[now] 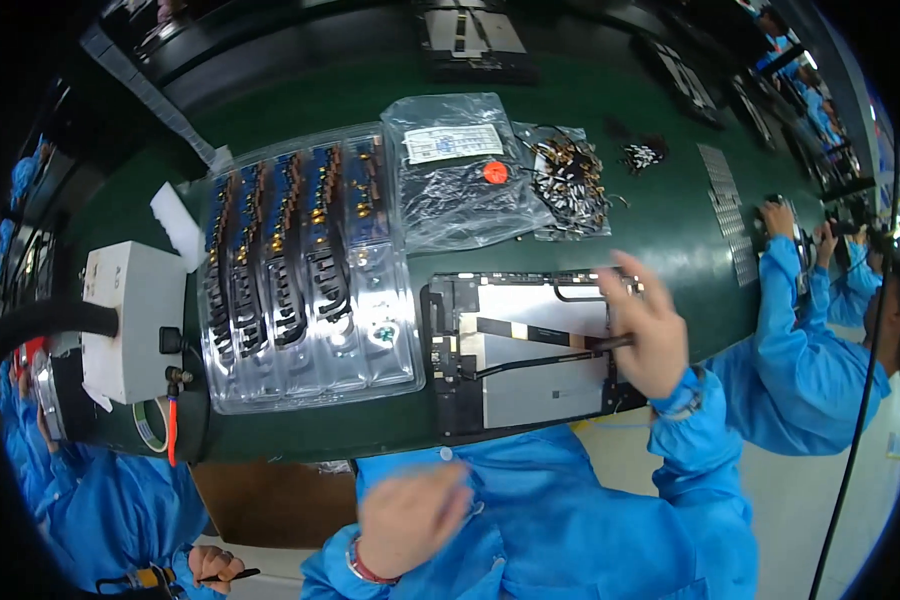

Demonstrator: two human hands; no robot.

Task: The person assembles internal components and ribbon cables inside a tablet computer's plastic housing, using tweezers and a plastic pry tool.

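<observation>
A flat electronic device with its inside exposed point(530, 390) lies on the bench in front of me. It has a dark frame, a silver panel and black flat cables point(530, 332). My right hand point(655, 340) is over its right side, smeared by motion, its visible fingers apart. A dark, thin end of something point(613, 343) meets that hand's edge; whether it is held does not show. Low before my body, off the bench, my left hand point(410, 515) is blurred, with its fingers bent. Whether anything is in it I cannot make out.
Left of the device is a clear plastic tray point(380, 370) with rows of flex cables. Behind are a plastic bag point(455, 205) and a bag of small parts point(570, 185). A white box point(135, 320) and tape roll point(150, 425) stand left. Co-workers sit on both sides.
</observation>
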